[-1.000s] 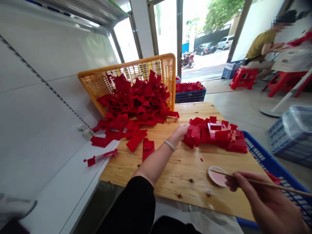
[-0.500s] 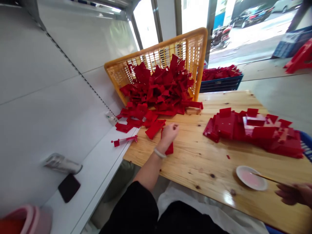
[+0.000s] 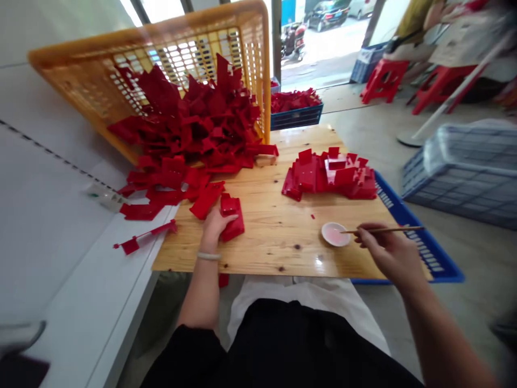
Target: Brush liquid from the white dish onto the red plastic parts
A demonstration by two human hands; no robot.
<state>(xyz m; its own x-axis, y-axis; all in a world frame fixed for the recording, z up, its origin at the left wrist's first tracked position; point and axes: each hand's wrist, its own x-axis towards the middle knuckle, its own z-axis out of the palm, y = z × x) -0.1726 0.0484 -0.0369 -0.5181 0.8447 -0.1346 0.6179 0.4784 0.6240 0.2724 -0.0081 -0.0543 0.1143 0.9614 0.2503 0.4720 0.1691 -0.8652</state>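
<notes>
My left hand (image 3: 215, 225) is closed on the near left edge of a red plastic part (image 3: 234, 229) lying on the wooden table, its thumb over the part. My right hand (image 3: 390, 253) grips a thin wooden-handled brush (image 3: 398, 229) between thumb and fingers. The brush tip rests in a small white dish (image 3: 336, 243) of pinkish liquid. Beyond the dish lies a row of red plastic parts (image 3: 309, 178), side by side and overlapping. Left of them, a large heap of loose red parts (image 3: 202, 126) spills from a tipped yellow basket (image 3: 264, 70).
A blue crate (image 3: 448, 269) stands below the right table edge (image 3: 363, 215). Farther right are a grey crate (image 3: 476, 178), red stools (image 3: 383, 81) and a seated person (image 3: 416, 27). A white ledge (image 3: 121, 302) runs along the left, holding a thin red piece (image 3: 145, 237).
The view has swung right. My left hand has moved from above the red part to its edge and taken hold of it. More of my right hand and the brush now shows.
</notes>
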